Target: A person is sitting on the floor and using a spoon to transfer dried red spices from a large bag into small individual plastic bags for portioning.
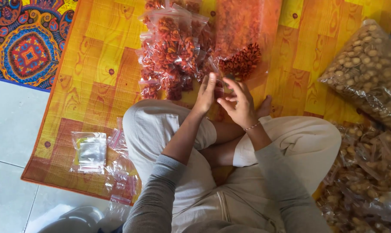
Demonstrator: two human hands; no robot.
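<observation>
A person sits cross-legged on an orange and yellow mat [96, 64] laid over a pale tiled floor [10, 129], seen from above. Both hands meet just past the knees, at about 12 o'clock from the lap. The left hand [205, 92] is stretched forward with its fingers straight and close together, pressing on the near edge of a small clear bag [218, 88] of reddish snacks. The right hand [237, 103] is just beside it at 3 o'clock, its fingers bent and its thumb and forefinger pinching at the same bag — how firmly it grips cannot be told. A thin bracelet [251, 126] circles the right wrist.

The bag lies on the mat at the front of a heap of filled small bags [174, 47] of the same red-orange snacks, which spreads toward 11 o'clock. At 1 o'clock from the hands lies a large clear sack [243, 30], mostly flat, with a clump of the red snacks gathered in its near corner.

At 3 o'clock, well apart, sits a big bag of pale round nuts [368, 64]; below it, at 4 o'clock, a pile of bagged brown snacks [368, 172] touches the person's right knee. At 8 o'clock, beside the left knee, lie empty zip bags [90, 151] — flat and clear. A patterned blue rug [27, 39] shows at 10 o'clock.
</observation>
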